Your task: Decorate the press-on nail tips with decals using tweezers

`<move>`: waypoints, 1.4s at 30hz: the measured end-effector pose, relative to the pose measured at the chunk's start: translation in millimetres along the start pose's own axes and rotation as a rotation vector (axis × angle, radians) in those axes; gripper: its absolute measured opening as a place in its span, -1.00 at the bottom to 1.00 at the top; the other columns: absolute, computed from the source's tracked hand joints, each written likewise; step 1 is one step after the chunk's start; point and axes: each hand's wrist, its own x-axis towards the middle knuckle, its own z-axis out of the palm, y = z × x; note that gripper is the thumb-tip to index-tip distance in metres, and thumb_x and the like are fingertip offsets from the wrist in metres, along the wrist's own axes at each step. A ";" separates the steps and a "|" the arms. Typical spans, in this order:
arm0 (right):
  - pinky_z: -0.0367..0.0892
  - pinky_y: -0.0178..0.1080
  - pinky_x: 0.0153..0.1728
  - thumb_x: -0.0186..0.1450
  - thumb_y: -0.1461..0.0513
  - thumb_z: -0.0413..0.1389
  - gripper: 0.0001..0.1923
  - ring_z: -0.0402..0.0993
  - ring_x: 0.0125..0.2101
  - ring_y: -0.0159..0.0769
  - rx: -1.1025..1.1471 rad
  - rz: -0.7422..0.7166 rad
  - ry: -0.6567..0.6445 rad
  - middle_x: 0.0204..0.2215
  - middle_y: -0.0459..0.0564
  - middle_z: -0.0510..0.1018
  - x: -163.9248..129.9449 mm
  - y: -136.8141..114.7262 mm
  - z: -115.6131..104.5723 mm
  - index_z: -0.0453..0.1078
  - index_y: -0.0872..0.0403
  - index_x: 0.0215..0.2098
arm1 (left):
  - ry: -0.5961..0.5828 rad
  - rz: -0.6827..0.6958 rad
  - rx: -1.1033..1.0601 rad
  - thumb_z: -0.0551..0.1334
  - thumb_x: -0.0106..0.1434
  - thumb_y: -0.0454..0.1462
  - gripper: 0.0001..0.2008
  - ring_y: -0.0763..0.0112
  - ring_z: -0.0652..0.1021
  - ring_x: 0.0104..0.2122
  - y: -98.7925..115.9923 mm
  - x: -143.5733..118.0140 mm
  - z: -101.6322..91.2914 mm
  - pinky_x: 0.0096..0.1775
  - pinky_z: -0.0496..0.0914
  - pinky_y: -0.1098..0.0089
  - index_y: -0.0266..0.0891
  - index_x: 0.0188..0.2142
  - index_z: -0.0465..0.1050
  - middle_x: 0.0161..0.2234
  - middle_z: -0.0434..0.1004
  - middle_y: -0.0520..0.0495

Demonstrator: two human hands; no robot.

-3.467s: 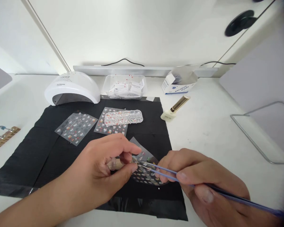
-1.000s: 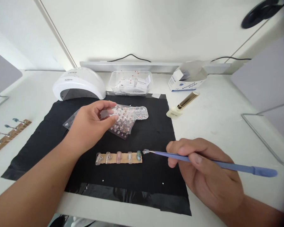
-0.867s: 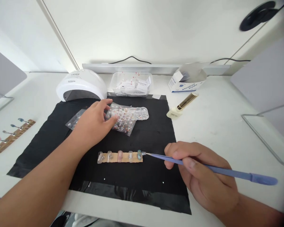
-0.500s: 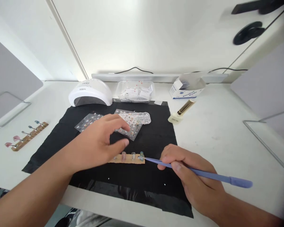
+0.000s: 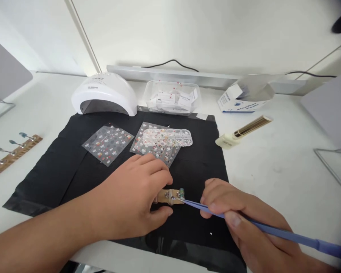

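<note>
Nail-tip strip [image 5: 161, 197] in front of me, over the black mat [image 5: 200, 167]: I can't tell whether it is resting or lifted. My left hand [image 5: 133, 195] arches around its left end, thumb apart from the fingers; whether they grip is hidden. My right hand [image 5: 244, 203] pinches the blue tweezers [image 5: 272, 228], points at a clear nail tip [image 5: 171, 202]. There, I should brace the strip, come in low, and press the dark-marked speck [image 5: 173, 198], probably a sticker, down lightly from its middle.

The left grip [image 5: 135, 193] arches back-up, thumb parted from bent fingers; the right grip [image 5: 252, 208] pinches between thumb and fingers.
</note>
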 end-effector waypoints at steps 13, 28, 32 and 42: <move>0.38 -0.13 -0.22 0.42 0.38 -0.11 -0.72 0.40 -0.21 -0.23 -0.095 0.007 -0.008 -0.33 -0.03 0.48 3.3 -3.7 0.7 0.39 0.00 -0.12 | 0.047 0.012 -0.014 0.33 0.14 -0.32 -0.88 0.19 0.51 -0.23 0.3 4.0 5.8 -0.15 0.38 0.11 -0.25 -0.43 0.39 -0.32 0.55 -0.05; 0.39 -0.16 -0.24 0.45 0.35 -0.14 -0.70 0.40 -0.22 -0.25 -0.106 0.114 0.009 -0.30 -0.06 0.48 2.5 -6.7 2.5 0.39 -0.08 -0.12 | 0.053 0.017 -0.010 0.31 0.15 -0.32 -0.91 0.22 0.51 -0.25 0.5 2.9 6.3 -0.19 0.34 0.14 -0.24 -0.42 0.40 -0.32 0.55 -0.03; 0.38 -0.15 -0.26 0.46 0.33 -0.13 -0.70 0.41 -0.25 -0.24 -0.100 0.135 0.004 -0.31 -0.06 0.47 3.1 -5.4 3.4 0.40 -0.09 -0.12 | 0.040 0.007 -0.011 0.30 0.16 -0.31 -0.91 0.21 0.51 -0.24 1.4 2.1 5.3 -0.19 0.34 0.14 -0.24 -0.42 0.40 -0.33 0.55 -0.03; 0.36 -0.08 -0.25 0.47 0.28 -0.10 -0.74 0.40 -0.24 -0.19 0.030 0.138 0.049 -0.31 -0.01 0.49 -2.2 -2.8 5.8 0.41 -0.08 -0.09 | 0.040 0.006 -0.014 0.30 0.15 -0.33 -0.90 0.18 0.51 -0.24 1.7 3.0 5.9 -0.19 0.34 0.13 -0.25 -0.45 0.39 -0.33 0.55 -0.06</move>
